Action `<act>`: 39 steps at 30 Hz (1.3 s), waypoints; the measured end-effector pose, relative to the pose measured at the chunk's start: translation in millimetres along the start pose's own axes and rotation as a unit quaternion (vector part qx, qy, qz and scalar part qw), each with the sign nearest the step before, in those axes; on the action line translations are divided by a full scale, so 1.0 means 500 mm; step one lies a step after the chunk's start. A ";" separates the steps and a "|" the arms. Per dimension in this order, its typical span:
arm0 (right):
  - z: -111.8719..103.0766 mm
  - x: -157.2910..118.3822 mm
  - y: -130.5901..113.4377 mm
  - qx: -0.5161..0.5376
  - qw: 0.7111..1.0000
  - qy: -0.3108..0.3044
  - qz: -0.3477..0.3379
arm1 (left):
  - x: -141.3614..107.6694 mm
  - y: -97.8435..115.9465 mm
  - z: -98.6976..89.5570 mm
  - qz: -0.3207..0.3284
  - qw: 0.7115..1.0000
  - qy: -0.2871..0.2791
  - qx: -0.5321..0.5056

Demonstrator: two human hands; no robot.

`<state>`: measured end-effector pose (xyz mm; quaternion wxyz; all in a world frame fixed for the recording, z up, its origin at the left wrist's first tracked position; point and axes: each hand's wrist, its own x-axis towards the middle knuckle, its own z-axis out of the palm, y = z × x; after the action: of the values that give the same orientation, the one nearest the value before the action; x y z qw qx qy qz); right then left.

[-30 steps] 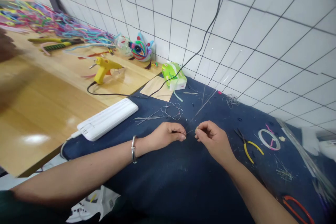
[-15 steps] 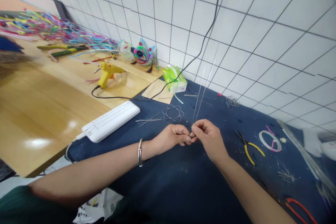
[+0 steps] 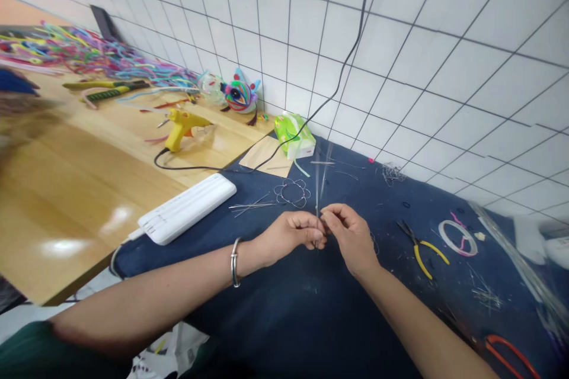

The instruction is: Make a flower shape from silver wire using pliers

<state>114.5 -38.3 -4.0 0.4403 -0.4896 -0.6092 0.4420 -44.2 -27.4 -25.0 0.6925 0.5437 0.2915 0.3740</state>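
Note:
Thin wires [image 3: 317, 186] rise from between my fingertips, their upper ends smeared by motion. My left hand [image 3: 293, 235], with a silver bangle at the wrist, is closed in a pinch around their lower part. Close beside it, my right hand [image 3: 349, 237] also pinches at the wires, thumb against forefinger; its exact grip point is partly hidden. Just beyond my left hand lies a flower-shaped wire ring [image 3: 292, 193] with small beads. Several loose straight wires [image 3: 252, 205] are to the left of that ring.
A white power bank [image 3: 189, 207] lies left, by the wooden table [image 3: 111, 189]. A yellow glue gun [image 3: 181, 129] trails a black cord past a green tissue pack [image 3: 293, 136]. Yellow-handled pliers [image 3: 420, 249], a clear spool [image 3: 457, 238] and orange-handled cutters [image 3: 511, 355] are right.
The wires have swung left and their long tips now appear lower and blurred. My right hand has shifted slightly left; my left hand stays almost in place.

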 end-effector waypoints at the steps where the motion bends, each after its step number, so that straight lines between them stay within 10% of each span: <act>1: -0.002 -0.002 0.005 -0.009 1.000 -0.001 0.003 | 0.000 0.004 -0.003 0.019 0.999 0.031 -0.006; 6: -0.005 -0.012 0.018 -0.068 0.997 -0.030 0.012 | 0.001 0.011 -0.016 0.052 0.992 0.112 -0.029; 39: 0.013 -0.021 0.010 -0.125 0.991 -0.029 -0.034 | -0.003 0.005 -0.001 0.059 0.989 0.125 0.056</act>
<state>110.5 -48.6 -11.2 0.3724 -0.5068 -0.6885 0.3611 -45.7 -27.9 -22.9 0.5956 0.5467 0.3639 0.4627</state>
